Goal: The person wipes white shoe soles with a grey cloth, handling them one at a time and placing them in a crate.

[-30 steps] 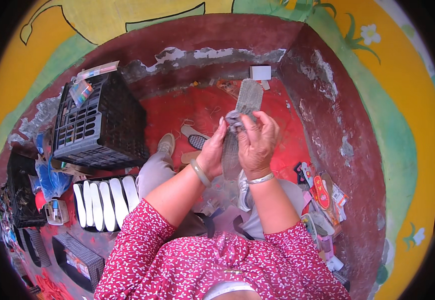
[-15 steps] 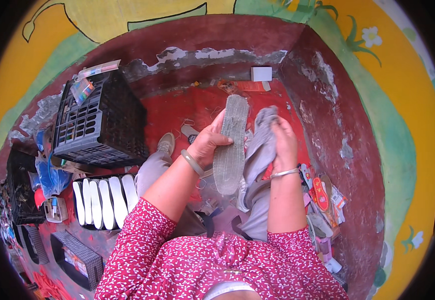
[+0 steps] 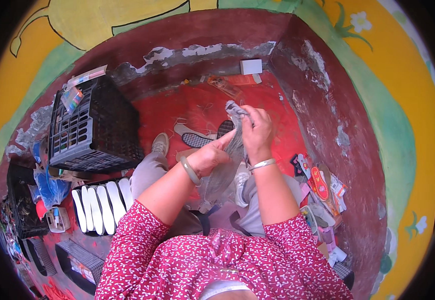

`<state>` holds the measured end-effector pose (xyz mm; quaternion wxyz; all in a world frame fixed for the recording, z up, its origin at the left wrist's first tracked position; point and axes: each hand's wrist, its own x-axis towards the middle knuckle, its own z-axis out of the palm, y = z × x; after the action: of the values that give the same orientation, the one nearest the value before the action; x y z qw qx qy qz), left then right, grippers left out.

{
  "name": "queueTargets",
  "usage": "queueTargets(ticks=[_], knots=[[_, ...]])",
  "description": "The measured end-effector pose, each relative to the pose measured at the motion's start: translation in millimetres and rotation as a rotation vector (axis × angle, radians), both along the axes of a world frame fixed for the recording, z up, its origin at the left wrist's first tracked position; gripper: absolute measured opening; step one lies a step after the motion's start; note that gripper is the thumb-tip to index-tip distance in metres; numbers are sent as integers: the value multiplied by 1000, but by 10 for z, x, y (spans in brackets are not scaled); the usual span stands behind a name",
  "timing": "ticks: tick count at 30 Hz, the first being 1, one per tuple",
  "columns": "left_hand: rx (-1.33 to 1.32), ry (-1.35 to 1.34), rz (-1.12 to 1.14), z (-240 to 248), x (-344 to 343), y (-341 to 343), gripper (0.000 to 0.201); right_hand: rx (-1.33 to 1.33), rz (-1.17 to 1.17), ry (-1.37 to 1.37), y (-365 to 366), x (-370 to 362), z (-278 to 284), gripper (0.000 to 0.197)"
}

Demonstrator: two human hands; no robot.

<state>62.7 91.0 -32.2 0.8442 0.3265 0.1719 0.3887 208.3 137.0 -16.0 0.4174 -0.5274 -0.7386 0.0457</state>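
Observation:
Between my legs, my left hand [image 3: 212, 156] grips a grey stitched insole [image 3: 219, 183], turned nearly edge-on and blurred in its lower part. My right hand [image 3: 258, 134], closer to the wall corner, is closed on a crumpled grey cloth [image 3: 235, 111] at the insole's upper end. Where cloth and insole meet is hard to make out, since both are grey and partly covered by my fingers. On the red floor beyond my hands lie checked insoles [image 3: 196, 139]. A black tray [image 3: 100, 231] of white insoles [image 3: 105, 210] stands beside my left leg.
A black plastic crate [image 3: 95, 125] with small packets on top stands at the left. Behind my right forearm, a pile with a red patterned insole [image 3: 319, 183] lies along the maroon wall [image 3: 317, 125]. A small white box [image 3: 251, 66] sits by the far wall.
My right hand has moved left with the cloth, up to the insole's upper end. The insole has turned from face-on to nearly edge-on in my left hand. The view has shifted slightly.

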Motion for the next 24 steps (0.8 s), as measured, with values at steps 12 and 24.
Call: queueTargets(ticks=[12,24], knots=[[-69,-134,171,47,-209,31,92,-64,346,441,-119,38,138,25],[1,-180,205,18,-188,103,73,-234,-48,813,200,196,-55,25]])
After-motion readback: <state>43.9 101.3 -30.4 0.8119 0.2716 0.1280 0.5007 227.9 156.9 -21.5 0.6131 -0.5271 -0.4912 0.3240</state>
